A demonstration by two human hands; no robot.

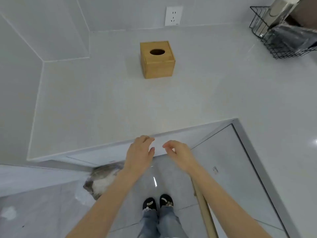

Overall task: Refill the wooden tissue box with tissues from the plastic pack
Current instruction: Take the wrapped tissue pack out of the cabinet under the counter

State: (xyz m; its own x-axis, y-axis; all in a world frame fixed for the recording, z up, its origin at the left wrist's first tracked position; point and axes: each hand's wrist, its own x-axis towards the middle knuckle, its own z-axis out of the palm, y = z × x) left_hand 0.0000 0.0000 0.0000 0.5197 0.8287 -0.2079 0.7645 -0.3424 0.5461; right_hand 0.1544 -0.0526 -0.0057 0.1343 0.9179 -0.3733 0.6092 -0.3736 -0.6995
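Since the wooden tissue box (157, 59) sits shut at twelve o'clock on the white counter (103, 103), its oval slot dark with no tissue showing, we judge the refill not yet begun. From the head view our left hand (139, 154) and right hand (178, 152) hover empty with loosely curled fingers at six o'clock, well apart from it. We cannot confirm the tissue pack: a clear plastic bag (103, 182) with something white lies on the floor at seven o'clock, partly behind the left forearm, and the wire basket (267, 40) at two o'clock is cut off.

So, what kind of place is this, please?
Probably a home kitchen or utility corner: a pale countertop with a wall socket above, a wire basket, and a wooden tissue box.
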